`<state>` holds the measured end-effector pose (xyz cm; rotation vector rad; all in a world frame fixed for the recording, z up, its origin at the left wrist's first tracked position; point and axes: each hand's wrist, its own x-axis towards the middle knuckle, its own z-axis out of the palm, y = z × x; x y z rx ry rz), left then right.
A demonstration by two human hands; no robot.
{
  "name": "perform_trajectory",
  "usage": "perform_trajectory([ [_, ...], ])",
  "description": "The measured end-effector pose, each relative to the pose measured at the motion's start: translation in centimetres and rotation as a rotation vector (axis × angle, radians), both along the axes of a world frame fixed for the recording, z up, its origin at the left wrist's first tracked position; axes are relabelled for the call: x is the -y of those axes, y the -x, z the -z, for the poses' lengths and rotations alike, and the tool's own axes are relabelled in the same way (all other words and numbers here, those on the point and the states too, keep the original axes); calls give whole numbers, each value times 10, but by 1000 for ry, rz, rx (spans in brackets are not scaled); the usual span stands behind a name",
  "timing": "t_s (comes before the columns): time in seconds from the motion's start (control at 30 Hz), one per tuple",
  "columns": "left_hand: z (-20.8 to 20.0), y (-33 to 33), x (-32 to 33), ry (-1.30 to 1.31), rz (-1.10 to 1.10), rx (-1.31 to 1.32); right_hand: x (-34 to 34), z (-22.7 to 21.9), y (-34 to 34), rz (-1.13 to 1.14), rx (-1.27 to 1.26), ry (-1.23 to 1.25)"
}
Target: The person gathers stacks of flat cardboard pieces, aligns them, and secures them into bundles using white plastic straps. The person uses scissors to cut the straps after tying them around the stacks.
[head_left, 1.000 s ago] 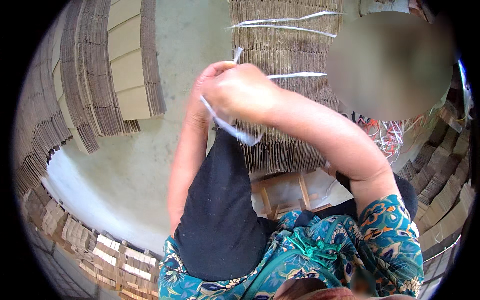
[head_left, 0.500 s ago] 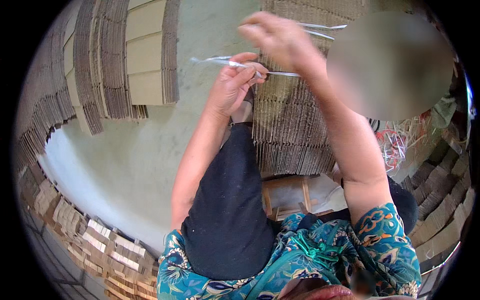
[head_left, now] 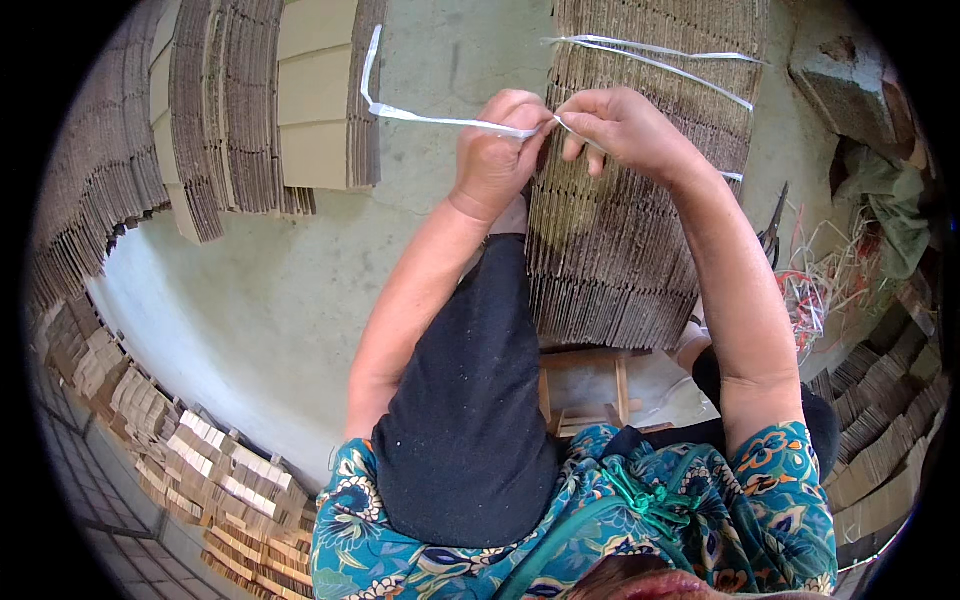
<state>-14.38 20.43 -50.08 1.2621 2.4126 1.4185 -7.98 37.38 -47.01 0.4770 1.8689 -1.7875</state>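
Observation:
A long bundle of corrugated cardboard pieces (head_left: 615, 235), set on edge, lies in front of me. My left hand (head_left: 497, 150) is closed in a pinch on a white plastic strap (head_left: 430, 118) over the bundle's left edge. The strap's loose end juts left over the floor and bends upward. Close beside it, my right hand (head_left: 630, 135) pinches the same strap between thumb and forefinger, its other fingers curled loosely. Farther up, two more strands of white strap (head_left: 670, 58) cross the bundle. Fingers hide the spot where the strap passes between my hands.
Tall stacks of cardboard (head_left: 320, 90) stand at the far left. Scissors (head_left: 775, 225) and a tangle of strap scraps (head_left: 805, 300) lie right of the bundle. A grey block (head_left: 845, 80) sits at the far right, and a wooden frame (head_left: 620, 390) lies below the bundle.
My right hand has come down from above to meet my left at the strap. The left hand has turned and closed, and the loose end now stretches farther left.

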Motion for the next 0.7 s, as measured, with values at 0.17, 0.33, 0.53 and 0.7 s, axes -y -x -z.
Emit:
perform_trajectory([
  [0.17, 5, -1, 4, -29, -83, 83, 6, -2, 0, -143, -440, -637],
  [0.33, 27, -11, 19, 65, -223, 621, -4, -9, -21, -247, -631, -948],
  [0.53, 43, -9, 22, -221, -231, 1265, 0, -10, -10, -94, -441, -450],
  [0.7, 27, 4, 10, -647, -10, 1605, 15, -4, 3, -170, -247, -325],
])
